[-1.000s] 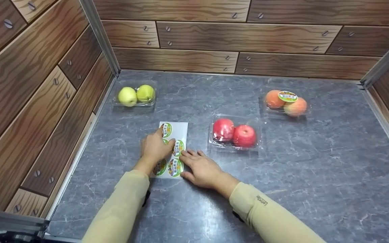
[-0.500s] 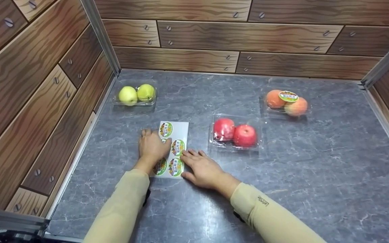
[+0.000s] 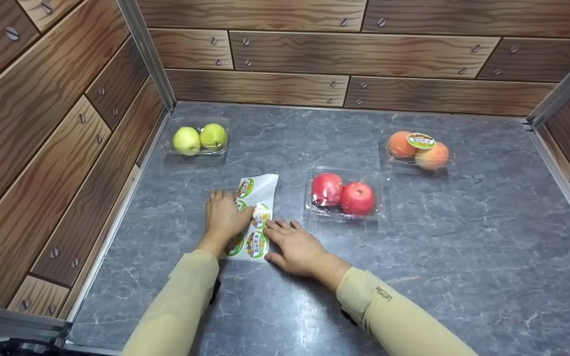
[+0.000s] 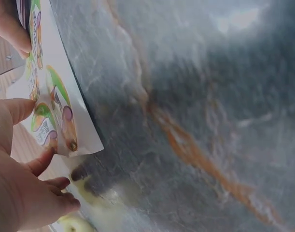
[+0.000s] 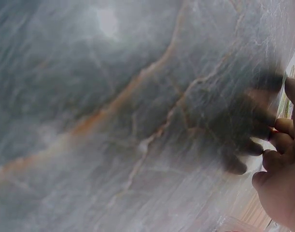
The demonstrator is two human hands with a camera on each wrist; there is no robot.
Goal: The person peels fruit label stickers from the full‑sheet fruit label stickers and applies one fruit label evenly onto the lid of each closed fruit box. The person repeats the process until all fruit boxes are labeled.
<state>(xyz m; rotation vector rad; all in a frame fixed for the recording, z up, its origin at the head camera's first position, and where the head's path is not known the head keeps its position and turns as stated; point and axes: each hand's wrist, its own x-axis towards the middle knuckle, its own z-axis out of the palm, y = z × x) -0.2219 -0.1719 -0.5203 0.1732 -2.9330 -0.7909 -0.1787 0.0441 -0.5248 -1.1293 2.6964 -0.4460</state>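
A white sheet of oval fruit stickers point(image 3: 264, 187) lies on the grey marbled table, its far end bent and rippled. My left hand point(image 3: 225, 215) is at its left side, pinching the sheet between thumb and index finger. In the left wrist view, the thumb point(image 4: 22, 107) is on the sticker face, and the index fingertip point(image 4: 45, 158) is at the sheet's edge, where the paper buckles; the other fingers are off it. My right hand point(image 3: 297, 249) rests palm down, fingers extended, fingertips on the sheet's right edge. Part of the stickers is hidden under the left hand.
Right of the sheet stands a clear box of two red apples point(image 3: 358, 199). A box of two yellow-green fruits point(image 3: 186, 140) is at back left. At back right, a box of two orange fruits point(image 3: 432, 156) bears an oval sticker point(image 3: 421, 141). Wood-patterned walls point(image 3: 285, 52) enclose the table.
The left index finger has drawn back from the upper left sticker to the sheet's left edge. The sheet, flat before, now bends at its far end. The right hand has not moved.
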